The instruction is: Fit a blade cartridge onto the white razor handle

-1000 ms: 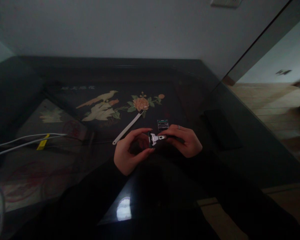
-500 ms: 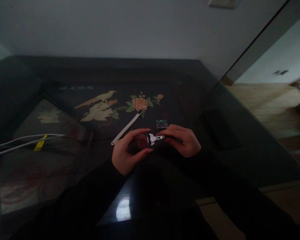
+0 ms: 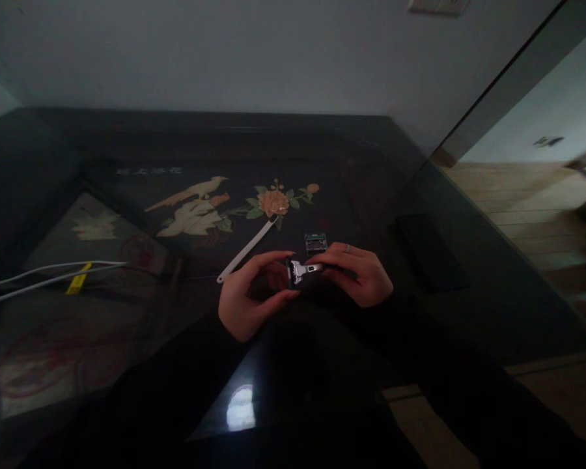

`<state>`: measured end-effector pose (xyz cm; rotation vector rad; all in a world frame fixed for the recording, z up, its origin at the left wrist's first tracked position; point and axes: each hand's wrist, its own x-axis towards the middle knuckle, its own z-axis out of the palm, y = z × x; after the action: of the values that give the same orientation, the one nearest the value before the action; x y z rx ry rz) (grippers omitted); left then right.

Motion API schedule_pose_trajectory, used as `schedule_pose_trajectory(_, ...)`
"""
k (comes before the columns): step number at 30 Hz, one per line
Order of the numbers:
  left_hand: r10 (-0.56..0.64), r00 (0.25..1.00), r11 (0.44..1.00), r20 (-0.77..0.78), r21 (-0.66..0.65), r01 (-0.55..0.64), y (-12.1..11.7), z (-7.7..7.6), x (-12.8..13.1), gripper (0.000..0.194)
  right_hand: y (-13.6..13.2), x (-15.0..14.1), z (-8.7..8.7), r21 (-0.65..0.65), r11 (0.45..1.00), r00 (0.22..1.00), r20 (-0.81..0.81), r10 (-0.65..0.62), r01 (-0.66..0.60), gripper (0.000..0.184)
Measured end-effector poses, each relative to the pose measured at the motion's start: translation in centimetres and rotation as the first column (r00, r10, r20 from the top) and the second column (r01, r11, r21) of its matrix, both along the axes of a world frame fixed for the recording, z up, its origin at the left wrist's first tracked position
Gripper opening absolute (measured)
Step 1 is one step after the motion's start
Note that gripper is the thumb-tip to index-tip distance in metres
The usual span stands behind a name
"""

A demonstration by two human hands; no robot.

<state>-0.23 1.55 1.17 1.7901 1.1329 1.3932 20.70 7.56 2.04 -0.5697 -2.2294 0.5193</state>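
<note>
Looks like shiny metal on the razor [image 3: 301,270], clear plastic on the case [image 3: 316,243], glossy glass across the counter [image 3: 366,182].

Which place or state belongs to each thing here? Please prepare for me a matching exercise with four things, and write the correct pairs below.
Things
1. razor
2. white strip with a hole in one end
3. small clear case
4. yellow tag

Places and states
A. on the tabletop, far end beside the orange flower
B. at the white cables
C. held by the left hand and the right hand
D. lying just beyond the right hand's fingers

Right pairs: 1-C, 2-A, 3-D, 4-B
</note>
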Motion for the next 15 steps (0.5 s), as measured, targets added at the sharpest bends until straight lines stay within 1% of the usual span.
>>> schedule_pose_trajectory(15, 0.003, 1.000, 0.999, -0.020, 0.046, -0.002, 0.03, 0.14, -0.02, 0.042, -0.05, 0.06, 0.20, 0.004, 1.000, 1.000, 0.020, 0.004, -0.004, 0.020)
